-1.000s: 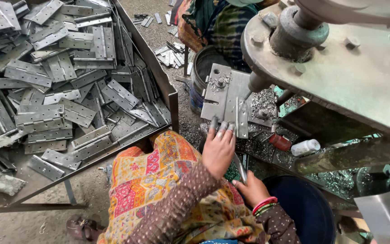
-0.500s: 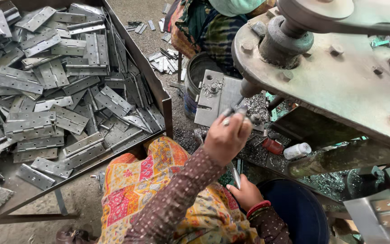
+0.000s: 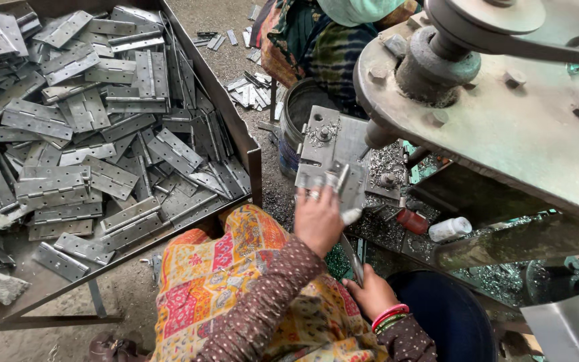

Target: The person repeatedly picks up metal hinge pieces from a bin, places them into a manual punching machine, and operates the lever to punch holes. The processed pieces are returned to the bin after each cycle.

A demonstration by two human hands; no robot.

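Person seated low at a metal press, patterned orange cloth (image 3: 229, 281) over the lap, dotted brown sleeves.

Left hand (image 3: 317, 218): raised to the grey jig plate (image 3: 333, 151) on the machine bed. Fingers pressed close together and curled over a hinge piece (image 3: 340, 182) standing on edge at the plate's near rim; ring on one finger. Thumb side hidden from here, so the exact pinch cannot be told. The hinge piece sits at 12 o'clock of the knuckles, touching the fingertips.

Right hand (image 3: 370, 293): low, at 5 o'clock of the left hand, red and green bangles at the wrist. Fingers closed round a thin dark rod or handle (image 3: 351, 258) that runs up toward 11 o'clock. What the rod joins to is hidden.

Around them: big tray (image 3: 254, 157) at 9 o'clock, heaped with flat grey hinges (image 3: 95, 134), many lying open, overlapping. Metal swarf (image 3: 387, 228) scattered on the bed at 3 o'clock of the left hand; a small red cap-like object (image 3: 412, 220) and a white bottle (image 3: 450, 228) lying on its side just beyond. Heavy machine head with pulley (image 3: 484, 80) overhangs at 1 o'clock. Dark bucket (image 3: 303, 114) at 12 o'clock past the plate. A second person in green and dark cloth (image 3: 323, 40) sits beyond it; loose hinges (image 3: 249, 90) on the floor beside them.
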